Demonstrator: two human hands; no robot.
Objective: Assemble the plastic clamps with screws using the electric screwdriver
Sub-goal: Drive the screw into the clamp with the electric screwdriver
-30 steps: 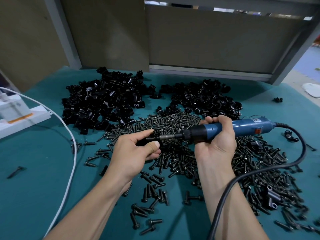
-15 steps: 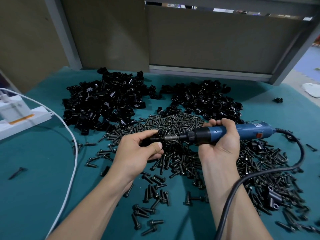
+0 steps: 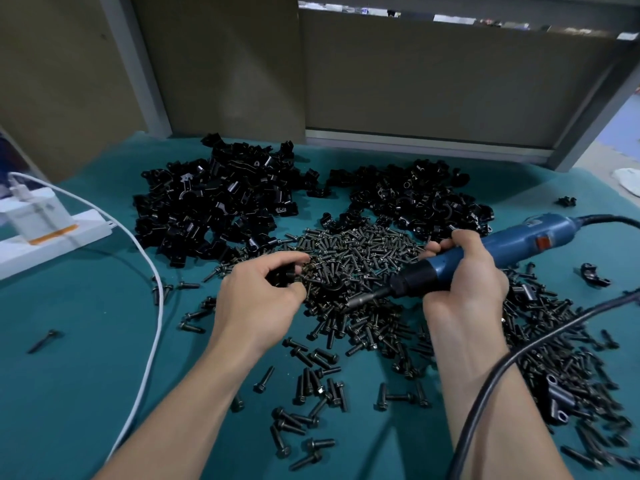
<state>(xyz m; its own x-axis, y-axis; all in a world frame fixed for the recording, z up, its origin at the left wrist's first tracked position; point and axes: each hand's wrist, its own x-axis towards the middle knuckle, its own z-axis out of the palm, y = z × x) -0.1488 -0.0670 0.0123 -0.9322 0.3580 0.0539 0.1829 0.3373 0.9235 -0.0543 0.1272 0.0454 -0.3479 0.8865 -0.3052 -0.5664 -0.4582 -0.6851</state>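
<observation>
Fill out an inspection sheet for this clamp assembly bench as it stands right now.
Surface: teal mat, mostly covered at centre.
Job's things: two heaps of black clamps at the back; screw pile in front, strays spilling toward the near edge; blue electric screwdriver held tilted, bit down-left.
Clutter: lone screw at left; single clamps at right.
Grippers: left hand pinches a small black part; right hand grips the screwdriver.
Cables: black cord crosses the right forearm; white cable curves from the power strip.
Surroundings: brown panels, grey frame.

Teal table mat (image 3: 69,393) below brown partition panels (image 3: 433,81) (grey-framed).
</observation>
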